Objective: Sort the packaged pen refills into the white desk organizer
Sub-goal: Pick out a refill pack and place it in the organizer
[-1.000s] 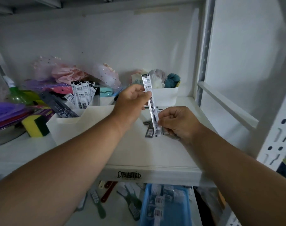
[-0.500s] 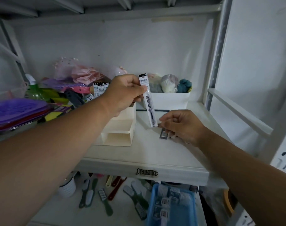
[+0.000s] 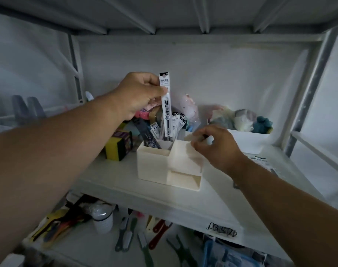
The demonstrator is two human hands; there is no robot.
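The left hand (image 3: pixel 139 93) pinches a packaged pen refill (image 3: pixel 166 105) near its top between thumb and curled fingers (image 3: pixel 150 79). The refill's long axis runs almost upright, its printed header card pointing up and its lower end pointing down at the far left compartment of the white desk organizer (image 3: pixel 168 162), just above the rim. That compartment already holds a bunch of packaged refills (image 3: pixel 176 121) standing on end and leaning slightly right, with a dark packet (image 3: pixel 147 134) slanting to the left of them.

The right hand (image 3: pixel 216 147) is at the organizer's upper right corner, fingers loosely bent, fingertips touching or just beside its top edge; I cannot tell whether they hold anything. The organizer stands on a white shelf (image 3: pixel 183 199), with an open slot low on its near right face.

To the left of the organizer sits a yellow and black box (image 3: pixel 117 147). To the far right, a white bin (image 3: pixel 247 140) holds soft pale and teal items (image 3: pixel 241 118). More flat packets (image 3: pixel 260 160) lie on the shelf to the right, behind the right forearm. Brushes and tools (image 3: pixel 125 236) lie on the lower shelf.
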